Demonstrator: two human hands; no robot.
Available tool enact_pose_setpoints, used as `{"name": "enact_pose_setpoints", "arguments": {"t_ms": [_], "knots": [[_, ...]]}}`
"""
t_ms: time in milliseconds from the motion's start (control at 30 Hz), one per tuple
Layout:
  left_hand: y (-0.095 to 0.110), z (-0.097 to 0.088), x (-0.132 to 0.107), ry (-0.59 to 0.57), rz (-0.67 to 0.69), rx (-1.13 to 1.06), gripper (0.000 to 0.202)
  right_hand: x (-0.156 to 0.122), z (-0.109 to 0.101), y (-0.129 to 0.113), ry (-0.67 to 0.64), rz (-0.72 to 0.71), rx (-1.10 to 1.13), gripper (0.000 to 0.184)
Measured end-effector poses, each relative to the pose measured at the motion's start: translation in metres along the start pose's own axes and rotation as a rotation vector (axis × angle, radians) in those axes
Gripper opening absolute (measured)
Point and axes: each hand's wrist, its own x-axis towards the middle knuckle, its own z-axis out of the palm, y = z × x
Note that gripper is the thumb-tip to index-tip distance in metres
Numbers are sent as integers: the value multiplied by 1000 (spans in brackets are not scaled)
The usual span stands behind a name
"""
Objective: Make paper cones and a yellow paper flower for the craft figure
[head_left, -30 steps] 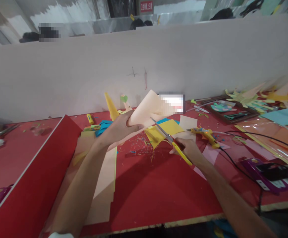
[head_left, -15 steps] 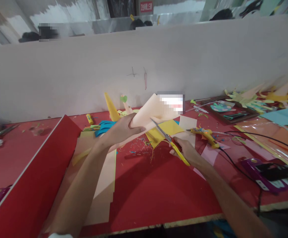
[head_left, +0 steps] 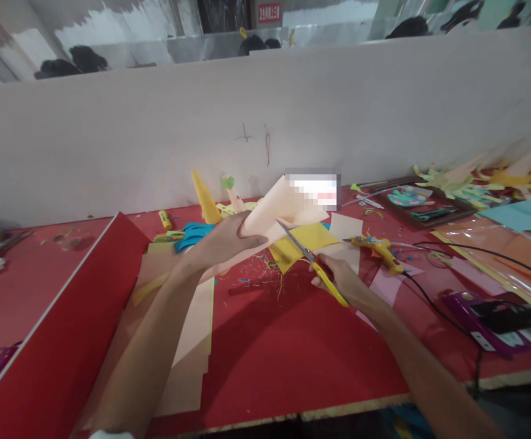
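Note:
My left hand (head_left: 225,239) is closed on a peach sheet of paper (head_left: 277,210), holding it raised above the red table (head_left: 292,353). In my right hand (head_left: 341,279) are yellow-handled scissors (head_left: 313,263), fingers through the handles. The blade tips point up and left and reach the lower edge of the peach sheet. Beneath them lies a yellow paper square (head_left: 299,242), with fine paper scraps (head_left: 258,271) scattered on the table.
A yellow glue gun (head_left: 381,249) with a black cable lies right of the scissors. Peach sheets (head_left: 192,341) lie under my left arm, beside a red board (head_left: 50,347). A yellow cone (head_left: 205,196) stands by the white partition (head_left: 265,122). Coloured cut-outs and a purple power strip (head_left: 480,317) sit right.
The scissors and my right hand have crept slightly left and up towards the peach sheet. My left hand has lowered the sheet a little.

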Motion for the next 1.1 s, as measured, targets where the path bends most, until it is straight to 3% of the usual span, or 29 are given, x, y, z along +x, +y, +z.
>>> {"name": "enact_pose_setpoints", "arguments": {"t_ms": [433, 633, 900, 1100], "knots": [[-1, 2, -1, -38, -48, -15, 46, -1, -1, -7, -136, 92, -44, 36], [6, 4, -5, -4, -67, 33, 50, 1, 1, -3, -50, 23, -77, 36], [6, 4, -2, -27, -70, 0, 45, 0, -1, 1, -17, 28, -100, 51], [10, 3, -4, -42, -88, 5, 46, 1, -1, -1, -9, 4, -121, 44]]}}
